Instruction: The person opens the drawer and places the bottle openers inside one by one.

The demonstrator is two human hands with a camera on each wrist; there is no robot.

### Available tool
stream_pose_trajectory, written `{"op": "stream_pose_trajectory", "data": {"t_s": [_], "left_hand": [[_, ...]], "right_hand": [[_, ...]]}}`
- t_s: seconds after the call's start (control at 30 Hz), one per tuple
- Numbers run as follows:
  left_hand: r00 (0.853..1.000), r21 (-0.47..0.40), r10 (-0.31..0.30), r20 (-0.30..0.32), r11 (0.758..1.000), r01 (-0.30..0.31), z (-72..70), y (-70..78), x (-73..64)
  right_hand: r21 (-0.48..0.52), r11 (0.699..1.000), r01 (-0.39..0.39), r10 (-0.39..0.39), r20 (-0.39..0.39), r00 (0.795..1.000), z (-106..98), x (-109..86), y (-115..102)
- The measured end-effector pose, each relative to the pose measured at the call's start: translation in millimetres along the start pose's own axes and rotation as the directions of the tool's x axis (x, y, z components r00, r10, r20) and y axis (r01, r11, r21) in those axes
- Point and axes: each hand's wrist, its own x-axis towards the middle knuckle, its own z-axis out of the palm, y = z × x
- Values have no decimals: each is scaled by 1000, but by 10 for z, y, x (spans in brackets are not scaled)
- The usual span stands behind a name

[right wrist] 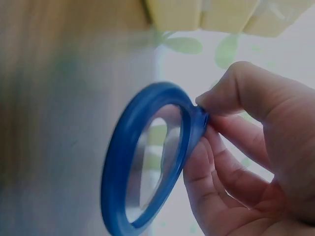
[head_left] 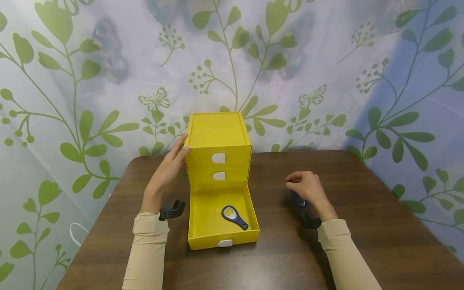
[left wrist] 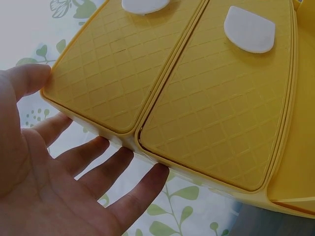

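A yellow three-drawer box (head_left: 219, 129) stands with its bottom drawer (head_left: 203, 217) pulled out. My left hand (head_left: 168, 169) rests against the box's left side, fingers spread; in the left wrist view, the thumb touches the top edge and the fingertips (left wrist: 160, 172) lie along the side. In the bottom drawer lies a blue bottle opener (head_left: 237, 219) with a metal plate in its round head. To the right of the box, my right hand (head_left: 308, 187) pinches another blue bottle opener (right wrist: 115, 172) by its narrow end, between thumb and fingers, head hanging down over the table.
The two upper drawers, with white pull tabs (head_left: 218, 158), are closed. Everything stands on a dark wood table (head_left: 282, 257), backed by a leaf-patterned curtain (head_left: 319, 64). A white cable (head_left: 74, 235) loops at the table's left edge.
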Motion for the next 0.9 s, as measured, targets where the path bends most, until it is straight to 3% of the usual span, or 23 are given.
{"op": "stream_pose_trajectory", "data": {"t_s": [0.23, 0.4, 0.57, 0.9], "left_hand": [[1000, 0, 4, -4, 1000, -4, -1, 3, -3], [1000, -5, -3, -8, 1000, 3, -2, 4, -9], [1000, -9, -11, -9, 1000, 11, -5, 6, -14], [1000, 17, -18, -5, 1000, 19, -2, 23, -21]], "right_hand": [[28, 996, 89, -87, -69, 994, -96, -45, -334], [79, 989, 124, -119, -65, 991, -115, -128, -600], [133, 978, 163, -154, -71, 985, -51, -195, -817], [209, 933, 292, -280, -85, 956, 174, -280, -1158]]}}
